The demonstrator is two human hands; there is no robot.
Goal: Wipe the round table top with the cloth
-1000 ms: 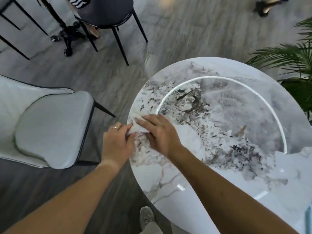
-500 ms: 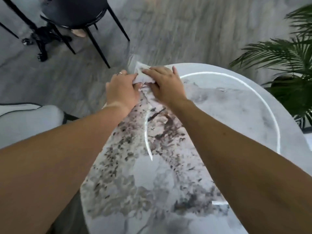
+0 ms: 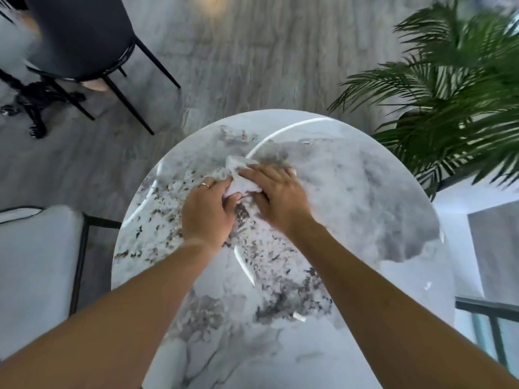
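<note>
Grey wood-grain floor (image 3: 238, 60) surrounds a round table top (image 3: 365, 197) of glossy white marble with grey and brown veining, seen from above. Left of the table top stands a pale upholstered chair (image 3: 33, 270) with a dark frame; beyond the table top's far-left edge stands a black chair (image 3: 81, 32) on thin black legs, and next to that, a black wheeled base (image 3: 31, 105). On the table top, toward its far side and a little left of its centre, lies a crumpled white cloth (image 3: 240, 178). The left hand (image 3: 207, 211), with a ring (image 3: 205, 185) on one finger, pinches the cloth's near-left part between thumb and fingers. The right hand (image 3: 278, 197) lies palm down, fingers spread, pressing the cloth's right part against the marble. The two hands sit side by side, nearly touching, with the cloth bunched between and beneath them; a corner of cloth projects past the fingertips toward the far rim of the table top. Both forearms stretch across the near half of the table top. Right of the table top, just past its far-right rim, stands a green palm plant (image 3: 455, 88); its pot is largely hidden by fronds.
</note>
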